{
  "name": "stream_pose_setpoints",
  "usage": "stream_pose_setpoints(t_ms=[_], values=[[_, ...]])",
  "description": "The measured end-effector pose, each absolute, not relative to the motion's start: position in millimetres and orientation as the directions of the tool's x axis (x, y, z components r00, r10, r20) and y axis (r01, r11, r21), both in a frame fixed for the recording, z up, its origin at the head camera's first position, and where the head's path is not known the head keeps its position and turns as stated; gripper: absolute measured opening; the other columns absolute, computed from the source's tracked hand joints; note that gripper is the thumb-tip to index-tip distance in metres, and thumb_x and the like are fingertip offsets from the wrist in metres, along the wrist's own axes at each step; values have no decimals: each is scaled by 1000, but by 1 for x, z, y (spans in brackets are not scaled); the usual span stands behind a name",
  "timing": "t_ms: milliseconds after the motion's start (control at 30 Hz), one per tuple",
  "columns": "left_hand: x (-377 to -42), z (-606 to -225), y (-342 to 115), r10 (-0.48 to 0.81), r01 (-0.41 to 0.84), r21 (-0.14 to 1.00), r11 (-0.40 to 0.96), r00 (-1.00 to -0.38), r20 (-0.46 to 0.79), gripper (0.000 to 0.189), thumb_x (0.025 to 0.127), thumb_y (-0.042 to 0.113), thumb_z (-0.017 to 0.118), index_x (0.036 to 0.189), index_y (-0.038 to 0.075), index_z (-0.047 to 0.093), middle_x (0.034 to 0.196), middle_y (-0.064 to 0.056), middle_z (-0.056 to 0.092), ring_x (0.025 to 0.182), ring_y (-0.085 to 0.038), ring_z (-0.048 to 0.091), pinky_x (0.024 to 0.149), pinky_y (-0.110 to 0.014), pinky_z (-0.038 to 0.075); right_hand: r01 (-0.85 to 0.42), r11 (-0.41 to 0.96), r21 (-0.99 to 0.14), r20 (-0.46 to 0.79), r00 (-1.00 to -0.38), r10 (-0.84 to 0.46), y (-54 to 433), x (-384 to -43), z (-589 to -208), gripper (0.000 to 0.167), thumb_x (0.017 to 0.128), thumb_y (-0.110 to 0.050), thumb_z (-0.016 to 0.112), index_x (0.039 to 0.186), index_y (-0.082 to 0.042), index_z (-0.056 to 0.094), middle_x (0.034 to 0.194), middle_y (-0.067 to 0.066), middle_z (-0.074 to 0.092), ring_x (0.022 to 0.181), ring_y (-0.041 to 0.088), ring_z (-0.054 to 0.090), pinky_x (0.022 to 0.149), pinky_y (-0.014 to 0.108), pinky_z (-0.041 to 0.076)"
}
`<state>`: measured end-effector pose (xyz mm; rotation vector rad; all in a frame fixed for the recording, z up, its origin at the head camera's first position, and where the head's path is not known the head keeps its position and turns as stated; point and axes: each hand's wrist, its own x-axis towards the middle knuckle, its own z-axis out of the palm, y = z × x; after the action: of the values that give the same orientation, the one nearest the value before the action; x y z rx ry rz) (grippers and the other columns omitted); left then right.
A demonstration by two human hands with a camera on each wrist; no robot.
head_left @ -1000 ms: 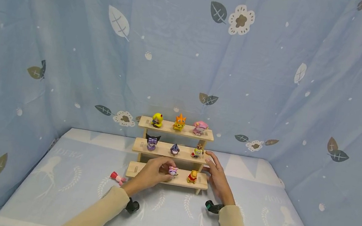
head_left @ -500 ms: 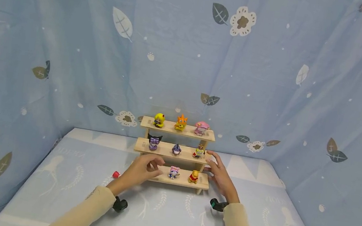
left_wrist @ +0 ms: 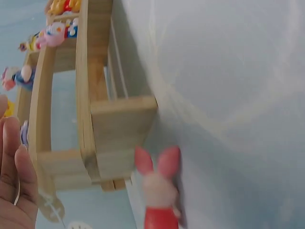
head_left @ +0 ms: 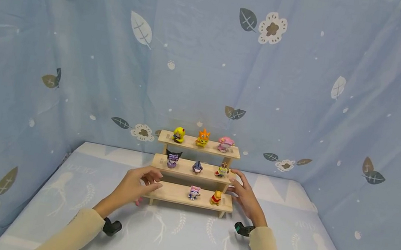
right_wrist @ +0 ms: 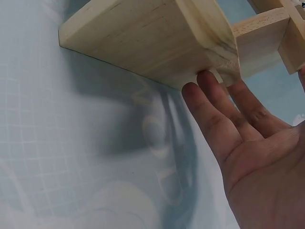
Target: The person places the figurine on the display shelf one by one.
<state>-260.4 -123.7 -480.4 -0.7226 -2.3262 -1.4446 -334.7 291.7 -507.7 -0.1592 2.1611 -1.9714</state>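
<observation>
A three-tier wooden display stand [head_left: 174,193] holds small toy figurines. My left hand [head_left: 135,184] is at the left end of the bottom tier, fingers loosely bent and holding nothing. Below it a pig figurine with pink ears and a red body [left_wrist: 159,195] lies on the cloth, mostly hidden by the hand in the head view. A pink-hatted figurine [head_left: 194,193] stands mid-bottom tier, with a yellow bear figurine in a red shirt [head_left: 216,197] to its right. At the stand's right side is my right hand [head_left: 247,199]; its fingertips touch the wood in the right wrist view.
On the middle tier stand a purple figurine with black ears [head_left: 173,159], a small blue-purple figurine [head_left: 197,167] and a yellow one [head_left: 222,170]. Yellow [head_left: 179,135], orange [head_left: 203,138] and pink [head_left: 225,144] figurines line the top. A patterned blue curtain [head_left: 203,56] hangs behind.
My left hand has let go of the pink-hatted figurine and moved left, towards the pig figurine. The right hand has stayed by the stand's right side. The head view has shifted slightly.
</observation>
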Motion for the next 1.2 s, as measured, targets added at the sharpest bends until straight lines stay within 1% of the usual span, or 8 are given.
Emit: stream_pose_setpoints(t_ms=[133, 333, 400, 700, 833, 933, 1133, 1200], values=[[-259, -482, -139, 240, 575, 724, 381, -817, 524, 24, 88, 16, 84, 109, 14, 72, 94, 5, 72, 75, -11, 65, 66, -32, 57, 74, 94, -993, -93, -971, -220, 291, -335, -509, 54, 104, -48, 58, 153, -36, 38, 154, 17, 42, 132, 42, 53, 105, 54, 47], [-255, -483, -163, 203, 519, 738, 431, -853, 481, 27, 88, 19, 84, 111, 24, 70, 95, 8, 70, 76, -11, 64, 69, -34, 57, 69, 104, -992, -92, -969, -229, 292, -335, -508, 56, 104, -48, 57, 154, -34, 36, 155, 18, 40, 131, 41, 53, 103, 52, 48], [-255, -484, -171, 188, 505, 734, 454, -859, 476, 28, 88, 19, 85, 111, 26, 70, 95, 9, 70, 76, -10, 64, 69, -34, 57, 73, 99, -992, -95, -968, -231, 292, -335, -508, 55, 104, -48, 57, 154, -34, 36, 155, 18, 40, 132, 42, 52, 102, 51, 48], [-252, -494, -202, 165, 458, 730, 507, -883, 440, 26, 89, 27, 84, 111, 25, 70, 97, 5, 71, 76, -11, 64, 69, -29, 56, 66, 64, -996, -79, -970, -228, 291, -338, -507, 52, 105, -46, 58, 152, -34, 39, 154, 18, 42, 131, 43, 53, 95, 46, 53], [-248, -497, -213, 163, 436, 733, 522, -895, 416, 24, 89, 27, 84, 108, 26, 69, 96, 6, 70, 77, -11, 64, 69, -28, 55, 57, 60, -997, -69, -971, -230, 290, -339, -506, 48, 105, -46, 57, 149, -37, 42, 153, 15, 43, 129, 42, 54, 96, 46, 53], [-246, -498, -218, 164, 429, 727, 536, -898, 408, 23, 88, 26, 84, 106, 25, 70, 94, 8, 69, 77, -12, 63, 69, -27, 55, 54, 58, -997, -67, -969, -236, 291, -340, -506, 48, 105, -46, 56, 150, -36, 41, 154, 14, 41, 130, 42, 53, 96, 47, 53], [-246, -501, -223, 173, 406, 728, 553, -910, 376, 22, 88, 25, 85, 104, 21, 71, 97, -3, 71, 79, -12, 62, 70, -26, 53, 68, 45, -997, -77, -969, -234, 293, -338, -511, 51, 105, -46, 57, 151, -34, 39, 155, 16, 40, 132, 45, 51, 94, 47, 54], [-247, -504, -225, 185, 393, 731, 558, -917, 352, 24, 87, 23, 85, 106, 17, 71, 99, -6, 71, 80, -12, 62, 71, -26, 53, 68, 44, -997, -77, -968, -237, 293, -338, -511, 51, 105, -47, 57, 151, -34, 39, 155, 17, 40, 133, 46, 50, 94, 48, 54]])
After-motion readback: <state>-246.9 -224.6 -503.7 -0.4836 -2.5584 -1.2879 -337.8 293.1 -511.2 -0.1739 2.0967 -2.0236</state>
